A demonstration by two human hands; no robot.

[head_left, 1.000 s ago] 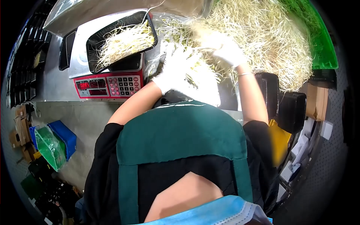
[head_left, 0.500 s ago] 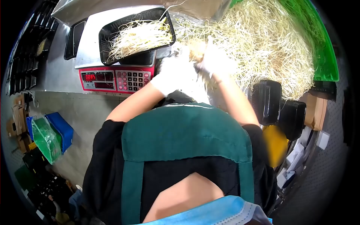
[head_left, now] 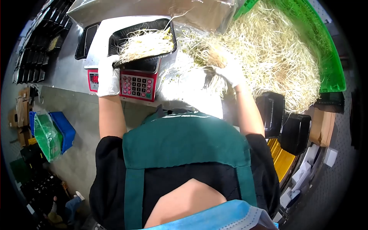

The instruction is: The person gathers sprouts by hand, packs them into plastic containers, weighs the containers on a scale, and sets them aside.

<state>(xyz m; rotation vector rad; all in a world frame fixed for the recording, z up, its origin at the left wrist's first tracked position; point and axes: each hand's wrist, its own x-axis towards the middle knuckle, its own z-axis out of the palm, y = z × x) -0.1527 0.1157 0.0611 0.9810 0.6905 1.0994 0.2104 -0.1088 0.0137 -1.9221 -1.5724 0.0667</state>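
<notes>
My left hand [head_left: 110, 78], in a white glove, grips the near left corner of a black plastic tray [head_left: 145, 61]. That tray stands tilted on a red and silver digital scale [head_left: 138, 87] and holds a heap of pale bean sprouts [head_left: 145, 44]. Over on the right, my gloved right hand [head_left: 229, 72] has its fingers closed around a bunch of sprouts [head_left: 216, 57] at the edge of the big pile [head_left: 272, 50]. Its fingertips are partly buried among the strands.
A green basket [head_left: 335, 57] lies behind the sprout pile. Black trays [head_left: 271, 113] stand at the table's right front edge, with more stacked trays [head_left: 36, 57] at far left. Loose sprouts lie on the metal table [head_left: 63, 71]. Blue and green bins [head_left: 63, 130] stand on the floor.
My left hand has moved left from beside the right hand to the tray's corner. My right hand has shifted slightly right and stays at the sprouts.
</notes>
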